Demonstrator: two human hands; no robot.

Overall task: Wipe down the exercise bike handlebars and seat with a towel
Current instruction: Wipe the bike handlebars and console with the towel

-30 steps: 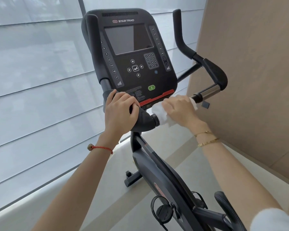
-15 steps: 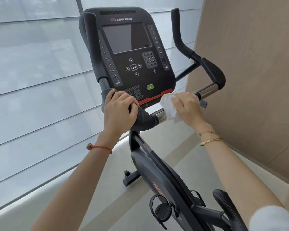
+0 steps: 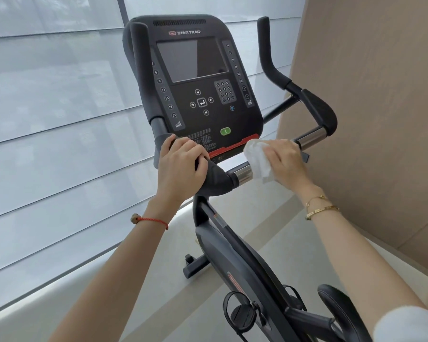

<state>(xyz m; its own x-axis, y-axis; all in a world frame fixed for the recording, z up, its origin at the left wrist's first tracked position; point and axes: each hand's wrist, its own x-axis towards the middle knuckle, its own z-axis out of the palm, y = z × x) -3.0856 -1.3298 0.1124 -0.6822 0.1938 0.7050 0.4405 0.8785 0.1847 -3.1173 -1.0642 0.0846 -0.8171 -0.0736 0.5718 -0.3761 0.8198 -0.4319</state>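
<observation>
Softness lets the crumpled white towel (image 3: pixel 258 159), clenched in right-hand fingers (image 3: pixel 273 154), wrap the slippery chrome handlebar tube (image 3: pixel 242 174), while left-hand fingers (image 3: pixel 195 154) clasp the black padded grip (image 3: pixel 216 180) at its nine o'clock.

A crumpled white cloth towel (image 3: pixel 258 160) with a soft, matt surface is seen on the shiny chrome metal handlebar tube (image 3: pixel 242 173), beside the matt black padded grips (image 3: pixel 319 111). The black plastic console (image 3: pixel 195 87) is smooth, with a glossy dark screen (image 3: pixel 192 59), and the black seat (image 3: pixel 341 309) looks smooth and slightly shiny.
</observation>
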